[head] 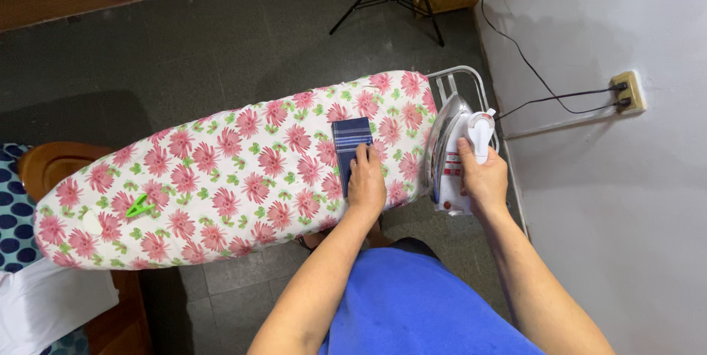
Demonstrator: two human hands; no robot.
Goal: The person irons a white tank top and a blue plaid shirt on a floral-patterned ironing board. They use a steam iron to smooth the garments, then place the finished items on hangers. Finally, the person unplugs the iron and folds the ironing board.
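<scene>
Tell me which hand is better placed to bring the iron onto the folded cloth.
Right, probably: the right hand already grips the iron, while the left hand presses the folded blue cloth.

bare forearms, blue garment, perhaps a shirt, no sleeves visible

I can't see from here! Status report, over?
Left hand flat on folded blue cloth. Right hand gripping iron upright on board's rest. Green clothespin far off.
</scene>
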